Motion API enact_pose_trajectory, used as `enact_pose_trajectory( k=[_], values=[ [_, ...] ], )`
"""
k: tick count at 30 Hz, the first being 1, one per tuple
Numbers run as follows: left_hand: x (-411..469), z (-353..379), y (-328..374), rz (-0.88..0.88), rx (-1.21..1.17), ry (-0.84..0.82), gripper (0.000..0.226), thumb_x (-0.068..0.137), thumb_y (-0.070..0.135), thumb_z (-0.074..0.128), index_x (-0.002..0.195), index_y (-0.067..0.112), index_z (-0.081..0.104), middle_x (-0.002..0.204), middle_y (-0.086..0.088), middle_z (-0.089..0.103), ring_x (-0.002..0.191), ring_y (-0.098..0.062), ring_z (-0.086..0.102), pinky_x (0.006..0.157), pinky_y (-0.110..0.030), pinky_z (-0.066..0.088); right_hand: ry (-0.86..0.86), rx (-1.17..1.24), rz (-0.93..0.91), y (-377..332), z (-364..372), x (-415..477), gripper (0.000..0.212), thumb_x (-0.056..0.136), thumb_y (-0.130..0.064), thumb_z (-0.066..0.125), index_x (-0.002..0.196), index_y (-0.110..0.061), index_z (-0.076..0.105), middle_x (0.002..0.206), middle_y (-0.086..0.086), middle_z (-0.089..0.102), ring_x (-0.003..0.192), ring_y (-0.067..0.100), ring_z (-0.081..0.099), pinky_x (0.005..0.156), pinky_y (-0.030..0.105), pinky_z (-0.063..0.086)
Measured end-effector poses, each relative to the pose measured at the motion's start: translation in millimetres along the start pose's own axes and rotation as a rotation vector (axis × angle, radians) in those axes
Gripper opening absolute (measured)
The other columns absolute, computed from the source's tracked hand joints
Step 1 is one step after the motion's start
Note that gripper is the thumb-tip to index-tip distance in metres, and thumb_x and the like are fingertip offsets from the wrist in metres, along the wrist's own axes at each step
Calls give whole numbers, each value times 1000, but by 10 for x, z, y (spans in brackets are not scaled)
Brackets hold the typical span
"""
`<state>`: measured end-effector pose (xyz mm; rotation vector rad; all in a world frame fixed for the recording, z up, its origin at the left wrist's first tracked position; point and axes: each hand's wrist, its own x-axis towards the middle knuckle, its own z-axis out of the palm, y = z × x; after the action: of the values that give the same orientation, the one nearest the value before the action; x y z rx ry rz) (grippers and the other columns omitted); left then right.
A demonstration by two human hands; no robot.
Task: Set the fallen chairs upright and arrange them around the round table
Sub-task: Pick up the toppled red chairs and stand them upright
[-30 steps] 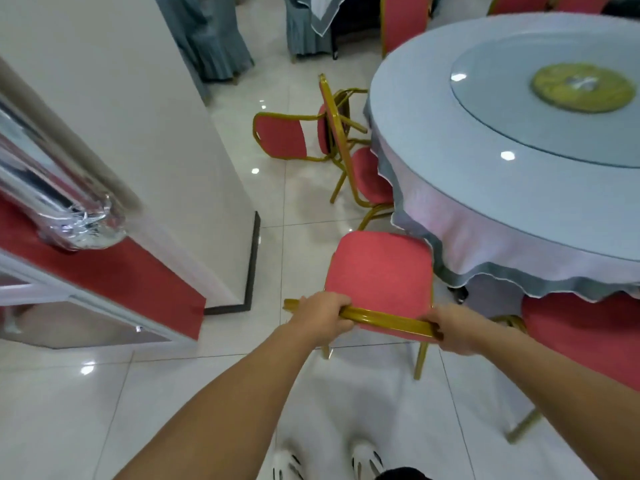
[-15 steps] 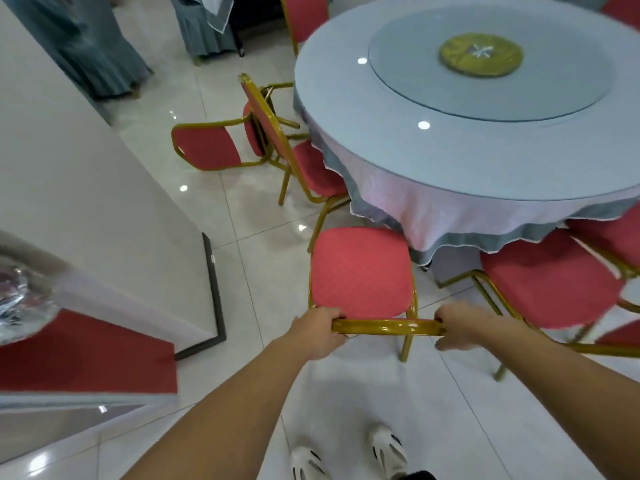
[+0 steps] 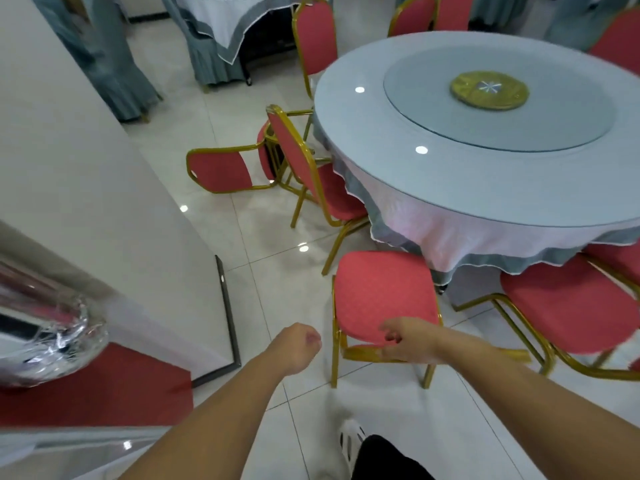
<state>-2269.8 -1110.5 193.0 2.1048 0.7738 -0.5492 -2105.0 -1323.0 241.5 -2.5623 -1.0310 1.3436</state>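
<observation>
A red chair with a gold frame (image 3: 384, 296) stands upright in front of me, its seat facing the round table (image 3: 485, 188). My right hand (image 3: 407, 342) hovers over the top rail of its back, fingers loosely apart, not clamped on it. My left hand (image 3: 299, 348) is off the chair, to its left, curled into a fist with nothing in it. Further left, a fallen chair (image 3: 221, 171) lies on its side on the floor. Another chair (image 3: 304, 168) stands at the table's edge right beside the fallen one.
A white wall corner (image 3: 138, 216) and a shiny silver duct (image 3: 45, 341) crowd the left. More red chairs stand at the right (image 3: 571, 306) and far side (image 3: 315, 36) of the table. Draped tables (image 3: 221, 36) stand behind. My shoe (image 3: 349, 441) is below on white tiles.
Both hands gripped the chair's top rail before. Now the left hand has let go and pulled left, and the right hand has loosened. The view has lifted toward the table.
</observation>
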Motion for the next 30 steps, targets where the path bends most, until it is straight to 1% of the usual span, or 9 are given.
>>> enact_pose_trajectory(
  k=[2,5,9,12,14,17,20,25,30],
  values=[
    [12,-172,-137,-28,-30,9,28,103,31,58,123,18,73,128,-3,71,115,-18,65,100,-27,50,-3,-15,-47,-228,-27,213,49,89,-61,61,128,-31,59,118,-9,66,105,19,63,96,40,53],
    [78,-484,-290,-48,-59,59,29,101,32,61,124,18,73,128,1,72,110,-10,63,97,-22,48,-15,-59,-89,-541,-151,577,34,96,-43,61,123,-23,63,114,-4,67,104,21,63,91,36,52],
    [159,-1059,-415,-77,-127,211,31,101,34,64,126,19,72,126,2,72,113,-14,66,101,-26,50,80,-60,-125,-964,-509,1193,47,96,-42,62,137,-19,59,126,-2,67,112,21,63,90,28,46],
    [215,-1456,-425,-80,-130,340,31,102,32,62,129,19,70,128,-3,71,112,-16,65,96,-22,47,170,-53,-184,-1353,-783,1554,53,97,-44,61,144,-19,54,136,0,64,120,21,62,99,31,49],
    [263,-1678,-418,-78,-79,424,36,104,36,58,136,20,64,135,-2,65,118,-16,61,93,-18,41,231,-91,-213,-1646,-944,1730,54,98,-45,58,146,-22,52,139,1,63,123,23,61,100,36,51],
    [365,-1946,-420,-69,-65,543,44,106,43,52,143,20,59,147,2,57,133,-15,54,102,-20,37,322,-201,-234,-2033,-1166,1941,53,99,-45,54,147,-23,48,139,4,61,122,27,60,94,40,53],
    [462,-2153,-420,-76,-72,630,49,106,45,49,147,19,55,150,0,56,135,-18,53,109,-28,40,375,-274,-233,-2366,-1309,2056,50,100,-43,52,145,-22,48,137,3,61,120,27,61,91,38,53],
    [748,-2515,-411,-130,-36,649,54,107,49,44,151,18,49,152,-2,52,136,-22,51,114,-36,40,454,-336,-255,-2909,-1639,2296,48,100,-43,53,142,-21,51,136,3,63,120,25,62,92,36,52],
    [1028,-2809,-415,-70,-175,651,55,106,50,46,152,20,49,152,2,52,137,-18,50,113,-32,41,526,-315,-253,-3260,-1937,2490,49,99,-44,53,143,-22,48,129,2,65,115,25,64,84,37,52]
  ],
)
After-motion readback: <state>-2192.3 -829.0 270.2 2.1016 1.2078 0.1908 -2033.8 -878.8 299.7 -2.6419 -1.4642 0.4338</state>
